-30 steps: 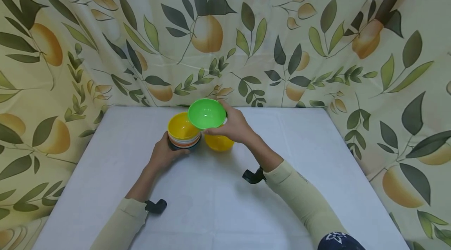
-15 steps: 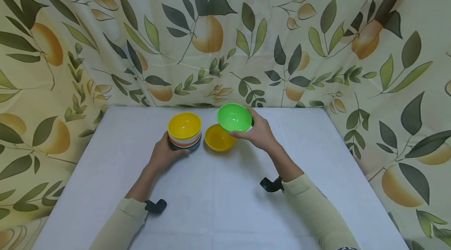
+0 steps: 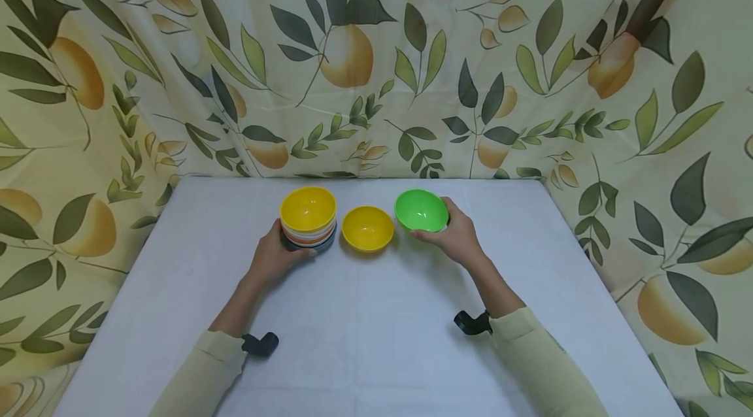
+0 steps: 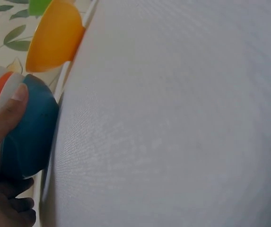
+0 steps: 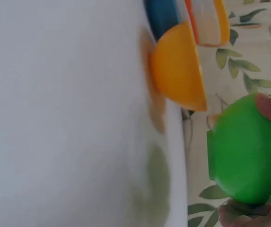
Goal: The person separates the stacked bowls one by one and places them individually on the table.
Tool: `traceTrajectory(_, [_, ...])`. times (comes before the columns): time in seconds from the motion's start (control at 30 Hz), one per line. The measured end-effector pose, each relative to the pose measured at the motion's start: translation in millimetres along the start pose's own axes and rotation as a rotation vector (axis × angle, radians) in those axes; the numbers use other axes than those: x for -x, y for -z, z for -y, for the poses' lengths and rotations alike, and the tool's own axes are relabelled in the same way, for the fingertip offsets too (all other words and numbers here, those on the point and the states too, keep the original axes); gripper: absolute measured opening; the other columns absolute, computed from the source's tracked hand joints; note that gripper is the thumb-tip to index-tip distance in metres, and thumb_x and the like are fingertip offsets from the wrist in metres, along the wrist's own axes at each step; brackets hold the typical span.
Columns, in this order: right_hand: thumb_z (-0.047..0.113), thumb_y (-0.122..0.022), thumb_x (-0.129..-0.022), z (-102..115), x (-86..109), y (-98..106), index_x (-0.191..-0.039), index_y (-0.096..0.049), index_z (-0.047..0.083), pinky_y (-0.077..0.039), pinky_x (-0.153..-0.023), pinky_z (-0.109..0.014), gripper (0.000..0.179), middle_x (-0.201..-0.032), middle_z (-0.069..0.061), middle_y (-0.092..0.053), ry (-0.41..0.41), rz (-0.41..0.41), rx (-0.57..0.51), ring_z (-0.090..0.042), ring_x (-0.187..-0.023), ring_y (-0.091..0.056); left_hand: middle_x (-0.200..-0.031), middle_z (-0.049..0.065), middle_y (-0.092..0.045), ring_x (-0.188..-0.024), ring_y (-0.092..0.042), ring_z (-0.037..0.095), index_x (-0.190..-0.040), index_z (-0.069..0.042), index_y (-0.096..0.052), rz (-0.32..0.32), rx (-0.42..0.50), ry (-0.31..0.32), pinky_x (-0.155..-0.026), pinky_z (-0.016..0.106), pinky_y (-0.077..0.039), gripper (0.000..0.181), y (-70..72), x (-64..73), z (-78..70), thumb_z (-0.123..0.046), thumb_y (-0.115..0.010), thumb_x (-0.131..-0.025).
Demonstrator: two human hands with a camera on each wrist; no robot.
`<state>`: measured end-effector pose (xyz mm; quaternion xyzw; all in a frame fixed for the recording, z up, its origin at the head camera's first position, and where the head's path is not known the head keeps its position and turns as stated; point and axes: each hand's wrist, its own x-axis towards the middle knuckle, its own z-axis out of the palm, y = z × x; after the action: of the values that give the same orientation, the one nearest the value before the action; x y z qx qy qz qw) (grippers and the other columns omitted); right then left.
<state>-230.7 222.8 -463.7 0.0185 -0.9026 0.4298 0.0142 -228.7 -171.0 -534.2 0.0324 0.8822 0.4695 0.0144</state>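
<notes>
My right hand (image 3: 455, 234) grips a green bowl (image 3: 421, 210) by its side, thumb at the near rim. In the right wrist view the green bowl (image 5: 244, 150) hangs a little above the tabletop. My left hand (image 3: 275, 256) holds the base of a stack of nested bowls (image 3: 308, 209). A yellow bowl tops that stack, with white and orange rims under it and a dark blue bowl (image 4: 31, 127) at the bottom. Between the hands a single yellow bowl (image 3: 367, 229) stands upright on the table, just right of the stack.
A white cloth (image 3: 365, 325) covers the table. Behind the table's back edge hangs a curtain (image 3: 376, 64) printed with fruit and leaves, which also runs along both sides. A dark camera mount sits on each wrist.
My right hand has carried the green bowl from beside the stack, over the single yellow bowl, to the right and lower down. The left hand and the stack have stayed put.
</notes>
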Motion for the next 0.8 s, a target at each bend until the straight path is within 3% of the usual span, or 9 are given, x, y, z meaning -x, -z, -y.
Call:
traceTrajectory(0.37, [0.037,-0.094,-0.077,-37,5.2,-10,-0.151,-0.044,0.001,-0.045,-0.11,-0.063,0.096,-0.146,-0.025,-0.055,-0.026,0.028,0.048,-0.045,-0.133,-0.053,-0.158,0.019,-0.046,-0.149,-0.039,0.039,-0.159,-0.007,-0.032,0.001,-0.007,-0.001,-0.125,0.058,-0.026,0.104,0.3,-0.8,-1.0,-0.031,-0.095,-0.08])
traceTrajectory(0.8, [0.037,-0.096,-0.076,-42,8.3,-15,-0.155,-0.038,-0.001,-0.045,-0.11,-0.063,0.106,-0.149,-0.026,-0.053,-0.017,0.033,0.07,-0.045,-0.135,-0.052,-0.158,0.018,-0.046,-0.148,-0.039,0.039,-0.16,-0.007,-0.033,-0.004,0.002,-0.002,-0.125,0.058,-0.026,0.105,-0.1,-0.7,0.9,-0.032,-0.096,-0.079])
